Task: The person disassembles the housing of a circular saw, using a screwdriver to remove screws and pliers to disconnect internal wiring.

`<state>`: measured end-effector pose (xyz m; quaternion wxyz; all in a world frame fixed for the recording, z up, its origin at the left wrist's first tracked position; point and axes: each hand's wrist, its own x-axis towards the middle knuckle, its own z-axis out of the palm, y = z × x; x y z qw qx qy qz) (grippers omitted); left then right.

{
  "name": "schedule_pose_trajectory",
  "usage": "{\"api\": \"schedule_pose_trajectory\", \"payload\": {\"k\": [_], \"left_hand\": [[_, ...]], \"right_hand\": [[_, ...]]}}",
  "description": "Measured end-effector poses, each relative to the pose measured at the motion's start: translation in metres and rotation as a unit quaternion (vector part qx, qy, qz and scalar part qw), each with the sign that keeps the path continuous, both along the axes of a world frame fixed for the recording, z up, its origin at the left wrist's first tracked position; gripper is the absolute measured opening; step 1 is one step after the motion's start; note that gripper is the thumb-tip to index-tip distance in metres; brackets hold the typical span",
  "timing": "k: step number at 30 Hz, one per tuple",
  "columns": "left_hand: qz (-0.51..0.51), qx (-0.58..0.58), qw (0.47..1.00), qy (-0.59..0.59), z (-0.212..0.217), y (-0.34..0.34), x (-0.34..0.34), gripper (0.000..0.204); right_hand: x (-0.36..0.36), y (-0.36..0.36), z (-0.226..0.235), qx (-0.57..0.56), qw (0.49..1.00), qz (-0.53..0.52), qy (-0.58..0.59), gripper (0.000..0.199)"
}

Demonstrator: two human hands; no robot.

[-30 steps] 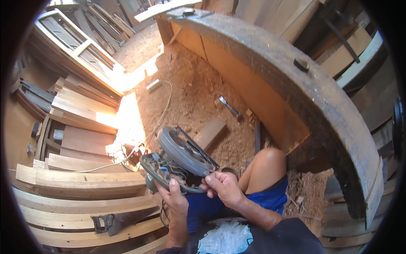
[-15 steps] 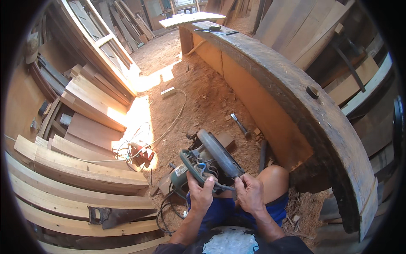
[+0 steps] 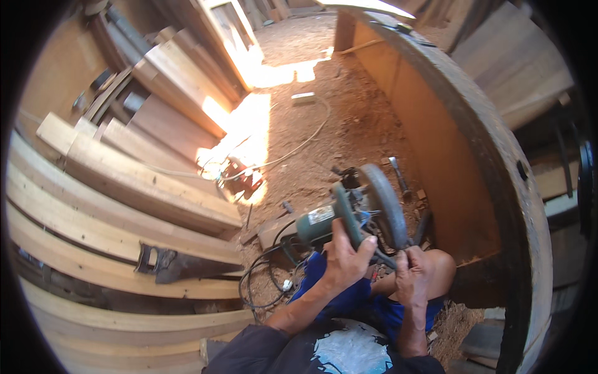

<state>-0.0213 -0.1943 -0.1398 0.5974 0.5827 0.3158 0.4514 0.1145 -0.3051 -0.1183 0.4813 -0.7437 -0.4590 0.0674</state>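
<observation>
A green electric circular saw (image 3: 349, 215) is held above my knees, its round grey blade guard turned to the right. My left hand (image 3: 344, 258) is wrapped around the saw's green handle from below. My right hand (image 3: 411, 274) grips a thin dark tool, like a key or wrench, set against the lower edge of the blade guard. The saw's black cable (image 3: 265, 280) loops over the sawdust floor under my left forearm. My bare knee (image 3: 439, 265) sits just right of the right hand.
Long curved wooden planks (image 3: 112, 212) are stacked on the left, with a hand saw (image 3: 171, 263) lying on them. A big curved timber wall (image 3: 492, 187) rises on the right. A hammer (image 3: 398, 176) and a red tool (image 3: 240, 177) lie on the sawdust floor.
The view has swung left and down. The circular saw has shifted to the right, and my right hand has dropped to the guard's lower edge.
</observation>
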Motion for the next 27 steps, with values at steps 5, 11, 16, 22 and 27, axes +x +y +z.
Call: {"api": "schedule_pose_trajectory", "payload": {"k": [5,11,16,22,27], "left_hand": [[0.03,0.031,0.994,0.099,0.018,-0.002,-0.001,0.05],[0.052,0.047,0.995,0.067,0.014,-0.002,0.0,0.056],[0.081,0.079,0.992,0.06,0.007,-0.002,0.01,0.053],[0.058,0.058,0.995,0.051,0.011,-0.003,0.012,0.051],[0.066,0.08,0.994,0.042,0.009,-0.004,0.01,0.052]], "right_hand": [[0.009,-0.007,-0.012,-0.007,1.0,0.004,0.011,0.022],[-0.001,-0.003,0.007,-0.03,1.0,0.002,-0.002,0.029],[0.003,-0.002,0.005,-0.034,0.998,0.012,-0.048,0.03],[0.015,-0.01,-0.003,-0.016,1.0,0.016,-0.007,0.034],[0.014,-0.011,-0.006,-0.001,0.985,0.024,0.169,0.035]]}}
